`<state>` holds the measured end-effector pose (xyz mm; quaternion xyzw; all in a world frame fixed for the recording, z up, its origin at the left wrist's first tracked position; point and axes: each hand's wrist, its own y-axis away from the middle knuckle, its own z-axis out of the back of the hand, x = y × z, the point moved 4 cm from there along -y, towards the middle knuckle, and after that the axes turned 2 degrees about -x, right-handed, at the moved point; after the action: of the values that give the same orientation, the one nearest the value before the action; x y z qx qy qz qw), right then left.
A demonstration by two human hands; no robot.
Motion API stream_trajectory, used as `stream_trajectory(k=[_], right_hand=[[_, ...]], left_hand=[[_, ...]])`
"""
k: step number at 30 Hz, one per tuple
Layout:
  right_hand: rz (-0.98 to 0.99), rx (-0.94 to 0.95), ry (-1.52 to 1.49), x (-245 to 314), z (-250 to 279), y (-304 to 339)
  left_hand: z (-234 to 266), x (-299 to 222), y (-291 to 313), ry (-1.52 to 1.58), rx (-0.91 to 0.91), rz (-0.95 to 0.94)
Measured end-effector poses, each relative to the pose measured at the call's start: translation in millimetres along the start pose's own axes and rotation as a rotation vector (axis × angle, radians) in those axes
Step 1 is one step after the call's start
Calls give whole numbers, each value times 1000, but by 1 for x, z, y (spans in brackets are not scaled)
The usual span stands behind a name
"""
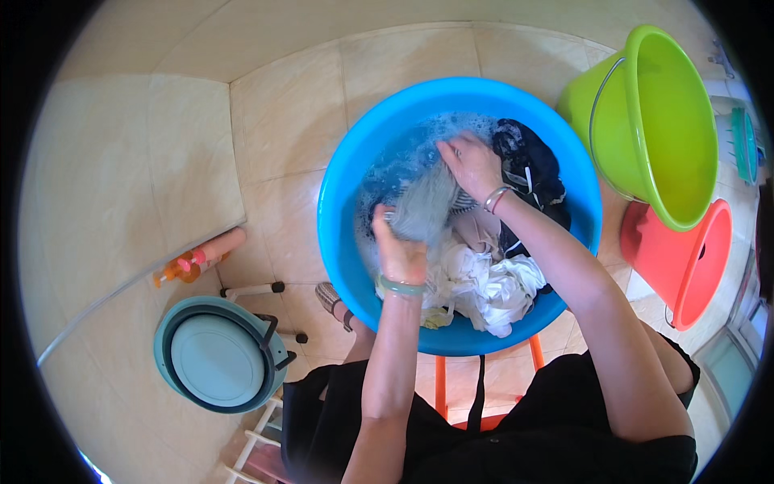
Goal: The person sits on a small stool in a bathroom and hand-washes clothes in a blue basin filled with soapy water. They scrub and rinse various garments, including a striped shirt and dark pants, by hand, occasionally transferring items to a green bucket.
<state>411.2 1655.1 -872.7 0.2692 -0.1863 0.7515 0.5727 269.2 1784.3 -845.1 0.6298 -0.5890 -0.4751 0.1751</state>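
Note:
A large blue basin holds sudsy water and wet laundry. Over the water, a grey-green garment with some stripes is stretched between my hands, slightly blurred; I cannot tell what kind it is. My left hand, below a green bangle, grips its near left end. Its far end is in my right hand, whose fingers are closed and partly blurred, with a silver bangle at the wrist. White clothes lie bunched at the basin's near side. Dark clothes rest along its right wall, partly under my right forearm.
A lime-green bucket and a coral-red bucket stand at the right. Pink and orange bottles are by the left wall. A grey-blue folding basin sits at the lower left, near a white rack. Orange stool legs show below the blue basin.

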Motion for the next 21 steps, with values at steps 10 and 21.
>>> stream_trajectory(k=[10, 21], right_hand=[[226, 278, 449, -2, -55, -10], [771, 274, -271, 136, 60, 101]], left_hand=[[25, 14, -45, -48, 33, 98], [-22, -16, -20, 360, 750, 510]])
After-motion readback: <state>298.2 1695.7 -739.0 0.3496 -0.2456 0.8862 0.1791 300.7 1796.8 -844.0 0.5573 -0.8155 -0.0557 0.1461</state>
